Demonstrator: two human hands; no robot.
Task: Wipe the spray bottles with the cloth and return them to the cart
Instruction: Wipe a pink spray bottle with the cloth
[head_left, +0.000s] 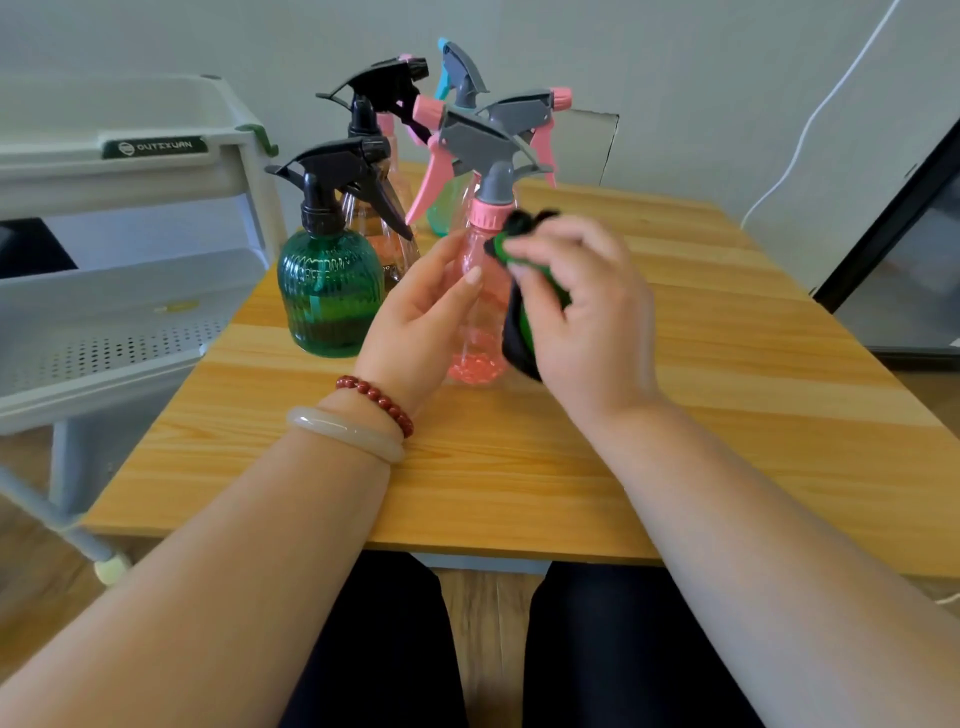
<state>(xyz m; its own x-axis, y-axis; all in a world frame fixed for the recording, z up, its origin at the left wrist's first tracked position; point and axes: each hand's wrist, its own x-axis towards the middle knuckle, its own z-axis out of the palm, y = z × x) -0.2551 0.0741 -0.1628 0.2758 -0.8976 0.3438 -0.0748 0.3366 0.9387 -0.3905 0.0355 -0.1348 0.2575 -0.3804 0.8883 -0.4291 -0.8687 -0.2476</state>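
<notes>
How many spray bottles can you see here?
5: a pink bottle gripped by the left hand; a green bottle left of it; an amber bottle behind the green one; a teal bottle and a pink-nozzled bottle at the back. A sixth may be hidden behind them.

A pink spray bottle (480, 312) of glossy see-through plastic, a green spray bottle (330, 296) of shiny ribbed translucent plastic, a soft matt cloth (524, 322), a smooth wood-grain table (727, 415), and a cart (130, 291) of matt grey plastic with a perforated shelf.
</notes>
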